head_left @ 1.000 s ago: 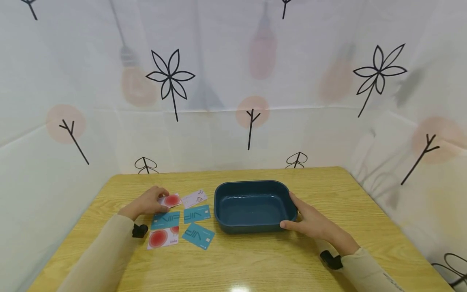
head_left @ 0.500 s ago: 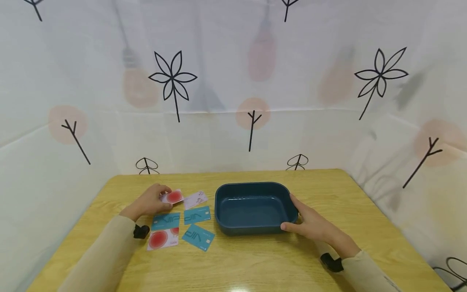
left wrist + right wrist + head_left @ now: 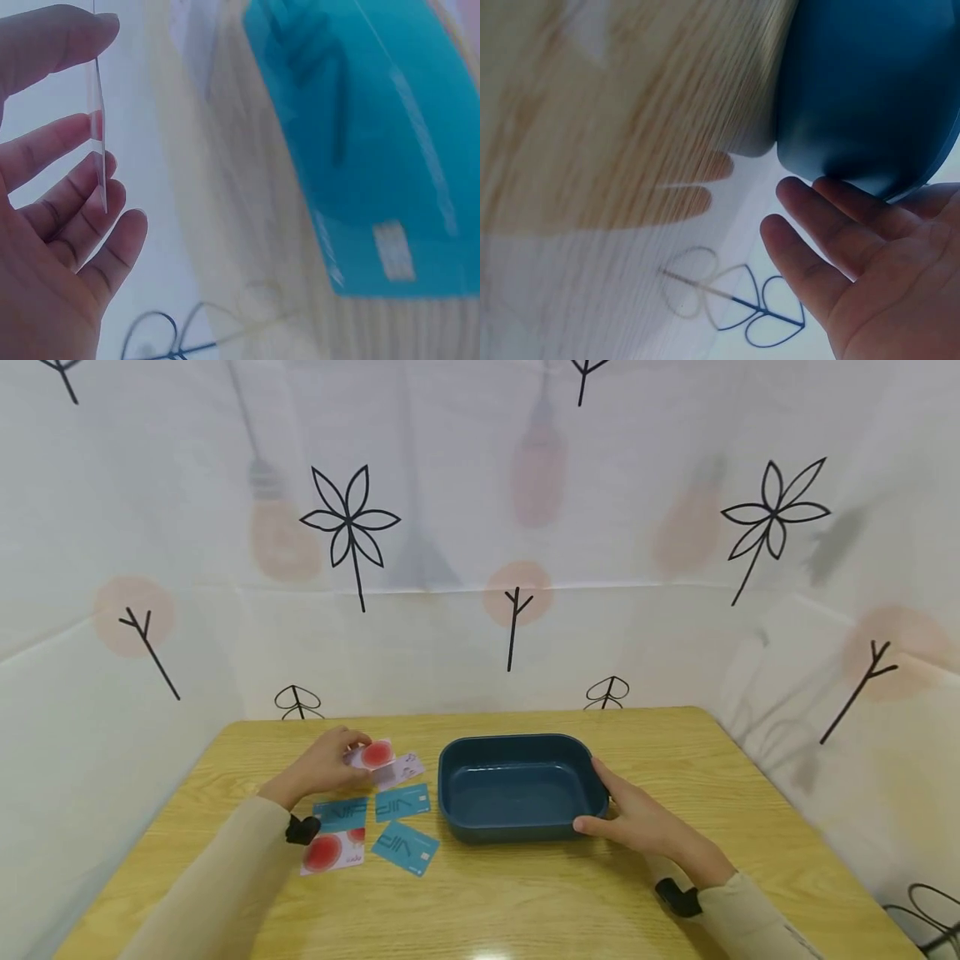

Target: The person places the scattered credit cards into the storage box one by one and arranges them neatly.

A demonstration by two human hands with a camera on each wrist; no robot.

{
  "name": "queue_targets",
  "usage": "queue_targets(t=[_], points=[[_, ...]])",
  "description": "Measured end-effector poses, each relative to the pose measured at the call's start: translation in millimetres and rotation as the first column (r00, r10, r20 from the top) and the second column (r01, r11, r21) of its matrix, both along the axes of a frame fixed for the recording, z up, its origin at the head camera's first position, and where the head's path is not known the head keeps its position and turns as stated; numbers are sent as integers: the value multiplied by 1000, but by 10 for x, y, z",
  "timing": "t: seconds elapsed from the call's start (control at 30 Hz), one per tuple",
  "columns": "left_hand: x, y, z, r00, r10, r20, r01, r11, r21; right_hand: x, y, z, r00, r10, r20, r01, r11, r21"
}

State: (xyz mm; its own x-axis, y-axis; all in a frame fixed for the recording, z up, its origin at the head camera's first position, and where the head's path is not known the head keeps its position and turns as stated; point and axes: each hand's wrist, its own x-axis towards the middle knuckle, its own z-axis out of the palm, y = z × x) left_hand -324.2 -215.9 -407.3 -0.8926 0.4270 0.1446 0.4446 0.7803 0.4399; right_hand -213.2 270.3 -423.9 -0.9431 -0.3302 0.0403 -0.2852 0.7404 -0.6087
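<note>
In the head view, my left hand (image 3: 322,767) pinches a white card with a red circle (image 3: 377,754) between thumb and fingers. The left wrist view shows this card (image 3: 100,142) edge-on, lifted off the table. Part of it overlaps a pale lilac card (image 3: 405,767) lying beyond it. Nearer me lie three teal cards, one (image 3: 402,802) beside the basin, and another red-circled white card (image 3: 333,852). My right hand (image 3: 645,821) rests against the right end of a dark blue rectangular basin (image 3: 517,834), thumb at its front corner, fingers fairly straight along its outer side (image 3: 855,97).
Everything stands on a yellow wood-grain table (image 3: 480,902). A white cloth (image 3: 420,652) printed with plants and bulbs hangs behind and along both sides. The basin's inside (image 3: 517,793) holds nothing visible. Each wrist wears a small black device (image 3: 678,898).
My left hand has lifted the red-circled card and carried it right and slightly away from me, over the lilac card. The right hand and basin have stayed in place.
</note>
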Motion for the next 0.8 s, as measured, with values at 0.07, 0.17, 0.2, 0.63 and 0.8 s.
queue_targets(t=[0.07,0.17,0.2,0.63,0.8], points=[[-6,51,19,1000,-10,-14,9,1000,-3,-6,-4,-5,1000,2,0,-2,1000,2],[-14,142,49,999,-29,-16,29,1000,0,-8,-5,-8,1000,-1,4,1,1000,1],[-17,174,59,999,-32,-15,32,999,2,-7,-6,-7,1000,-2,6,2,1000,2],[-23,587,207,986,-143,-83,144,990,6,-2,-18,7,1000,-6,13,6,1000,9],[-31,745,255,982,-162,-101,163,987,0,1,-13,10,1000,-5,11,5,1000,3]])
